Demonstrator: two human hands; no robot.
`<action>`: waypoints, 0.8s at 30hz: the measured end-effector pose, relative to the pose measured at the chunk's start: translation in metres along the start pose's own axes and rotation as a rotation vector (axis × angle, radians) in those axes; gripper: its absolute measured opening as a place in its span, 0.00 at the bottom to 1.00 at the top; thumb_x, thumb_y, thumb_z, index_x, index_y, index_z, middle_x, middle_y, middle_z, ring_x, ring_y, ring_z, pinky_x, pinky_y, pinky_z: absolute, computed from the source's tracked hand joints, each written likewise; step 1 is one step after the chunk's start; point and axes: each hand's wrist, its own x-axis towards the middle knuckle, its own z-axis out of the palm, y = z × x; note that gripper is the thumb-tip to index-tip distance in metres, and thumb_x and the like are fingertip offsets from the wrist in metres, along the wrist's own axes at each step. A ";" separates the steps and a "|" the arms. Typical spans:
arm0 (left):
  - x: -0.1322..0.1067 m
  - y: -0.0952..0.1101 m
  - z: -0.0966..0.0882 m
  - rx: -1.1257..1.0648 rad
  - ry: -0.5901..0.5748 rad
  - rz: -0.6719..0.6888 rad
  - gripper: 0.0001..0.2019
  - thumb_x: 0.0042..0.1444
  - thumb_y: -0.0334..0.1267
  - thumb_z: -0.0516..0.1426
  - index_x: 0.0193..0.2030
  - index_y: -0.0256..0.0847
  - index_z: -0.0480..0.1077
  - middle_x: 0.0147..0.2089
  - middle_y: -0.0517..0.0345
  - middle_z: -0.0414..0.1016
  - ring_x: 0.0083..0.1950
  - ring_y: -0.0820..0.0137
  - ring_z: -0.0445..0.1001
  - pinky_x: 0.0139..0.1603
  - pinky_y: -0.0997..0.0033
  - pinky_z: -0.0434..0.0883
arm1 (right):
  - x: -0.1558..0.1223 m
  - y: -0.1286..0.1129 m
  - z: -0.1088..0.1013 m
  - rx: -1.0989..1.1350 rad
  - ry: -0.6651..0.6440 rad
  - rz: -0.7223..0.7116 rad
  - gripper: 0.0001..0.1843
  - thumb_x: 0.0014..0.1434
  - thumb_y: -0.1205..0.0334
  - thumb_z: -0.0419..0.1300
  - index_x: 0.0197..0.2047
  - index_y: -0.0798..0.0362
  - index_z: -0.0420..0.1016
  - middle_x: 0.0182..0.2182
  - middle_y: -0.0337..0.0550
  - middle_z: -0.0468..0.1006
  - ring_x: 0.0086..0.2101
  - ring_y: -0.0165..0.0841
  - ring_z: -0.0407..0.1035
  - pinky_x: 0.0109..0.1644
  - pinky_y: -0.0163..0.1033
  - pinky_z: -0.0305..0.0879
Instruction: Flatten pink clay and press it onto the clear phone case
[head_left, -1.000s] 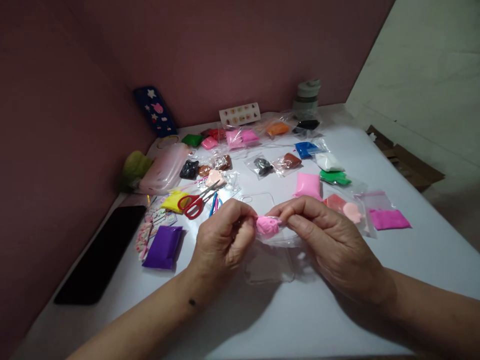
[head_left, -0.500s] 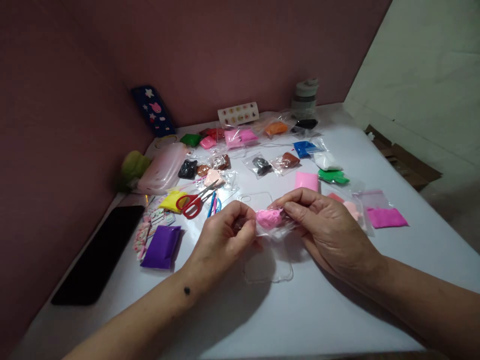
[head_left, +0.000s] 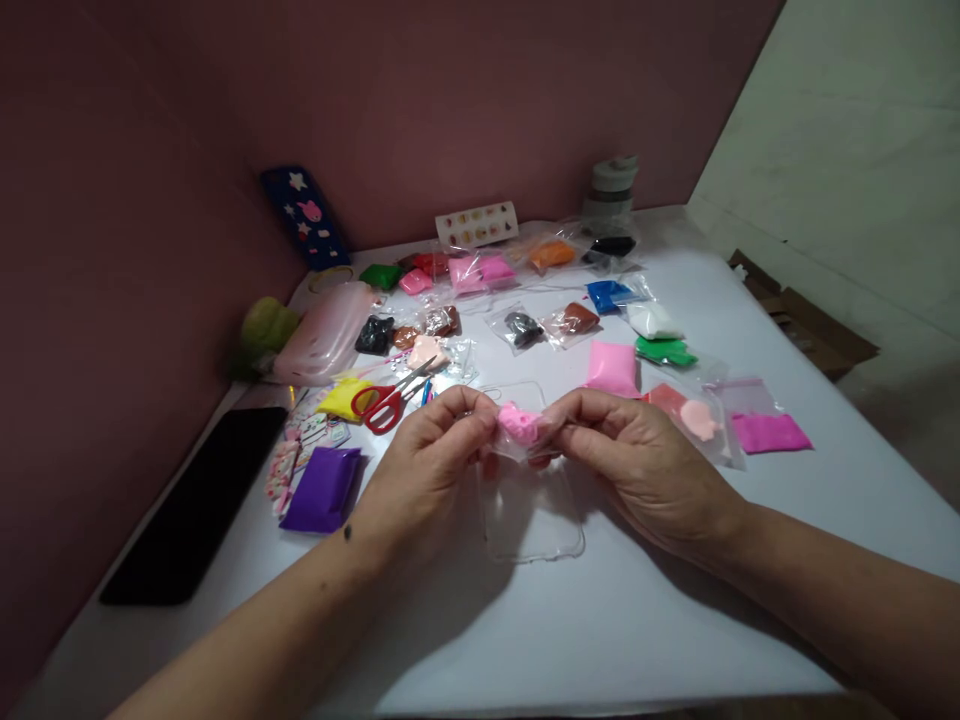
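Left hand (head_left: 431,455) and right hand (head_left: 637,465) fingers both pinch the small clear plastic bag (head_left: 538,447) holding a pink clay lump (head_left: 519,424). It's at frame centre, over the clear phone case (head_left: 534,520) on the white desk (head_left: 600,620). Print on the white sticker strip (head_left: 478,225), upper centre, is too small to read. Since the earlier frame the hands are closer together and the bag has shifted left.

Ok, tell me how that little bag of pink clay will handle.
Probably soft: the pink clay bag looks lumpy between left hand and right hand. Likely light, since fingertips alone hold it up. Its glossy film may be slippery.

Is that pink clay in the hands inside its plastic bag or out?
Inside: clear plastic wraps the pink clay, pinched between left hand and right hand.
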 end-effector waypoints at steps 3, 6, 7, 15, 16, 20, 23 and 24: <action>-0.001 0.002 0.003 -0.075 -0.017 -0.042 0.06 0.54 0.35 0.63 0.31 0.37 0.70 0.28 0.60 0.72 0.29 0.75 0.70 0.31 0.78 0.67 | -0.001 0.001 0.001 0.015 -0.025 -0.011 0.09 0.56 0.74 0.58 0.30 0.53 0.76 0.29 0.34 0.76 0.32 0.26 0.69 0.41 0.33 0.63; -0.002 0.003 0.006 -0.136 -0.065 -0.051 0.06 0.54 0.34 0.63 0.30 0.37 0.70 0.27 0.60 0.73 0.27 0.76 0.70 0.30 0.79 0.67 | -0.002 0.005 0.001 0.031 -0.051 0.001 0.07 0.55 0.73 0.57 0.28 0.53 0.72 0.28 0.34 0.73 0.31 0.25 0.66 0.38 0.33 0.61; -0.003 0.003 0.007 -0.150 -0.068 -0.044 0.06 0.54 0.33 0.63 0.30 0.36 0.70 0.26 0.61 0.72 0.27 0.77 0.69 0.29 0.80 0.67 | -0.002 0.006 0.001 0.031 -0.058 0.010 0.07 0.55 0.72 0.58 0.28 0.53 0.71 0.28 0.34 0.72 0.31 0.26 0.66 0.37 0.33 0.60; -0.002 0.004 0.005 -0.122 -0.087 -0.138 0.06 0.52 0.35 0.63 0.30 0.37 0.70 0.22 0.62 0.70 0.21 0.76 0.67 0.20 0.80 0.65 | -0.002 0.001 0.003 -0.060 0.002 0.073 0.06 0.55 0.71 0.54 0.29 0.53 0.69 0.23 0.34 0.72 0.26 0.27 0.65 0.31 0.33 0.59; -0.002 0.004 0.005 -0.131 -0.092 -0.146 0.07 0.52 0.35 0.64 0.30 0.37 0.70 0.22 0.62 0.69 0.21 0.76 0.67 0.20 0.80 0.65 | -0.003 0.001 0.002 -0.059 0.016 0.059 0.06 0.54 0.72 0.55 0.29 0.53 0.69 0.24 0.34 0.72 0.26 0.27 0.65 0.32 0.33 0.59; -0.003 0.004 0.005 -0.162 -0.038 -0.082 0.07 0.51 0.33 0.66 0.31 0.36 0.71 0.24 0.63 0.70 0.23 0.79 0.68 0.22 0.84 0.66 | -0.003 0.005 0.001 -0.032 -0.015 0.027 0.07 0.52 0.74 0.56 0.29 0.53 0.69 0.25 0.34 0.71 0.26 0.26 0.64 0.32 0.33 0.59; -0.003 0.003 0.005 -0.208 -0.009 -0.039 0.07 0.51 0.32 0.66 0.30 0.35 0.71 0.26 0.64 0.69 0.24 0.81 0.66 0.25 0.85 0.66 | -0.004 0.007 0.003 0.033 -0.052 0.011 0.09 0.50 0.76 0.56 0.32 0.53 0.70 0.27 0.33 0.70 0.27 0.25 0.63 0.31 0.32 0.59; -0.003 0.003 0.005 -0.228 -0.005 -0.033 0.08 0.50 0.31 0.67 0.30 0.35 0.71 0.26 0.64 0.69 0.24 0.82 0.65 0.25 0.85 0.66 | -0.005 0.006 0.004 0.050 -0.052 -0.002 0.10 0.50 0.76 0.56 0.33 0.53 0.70 0.28 0.34 0.71 0.28 0.25 0.63 0.32 0.32 0.59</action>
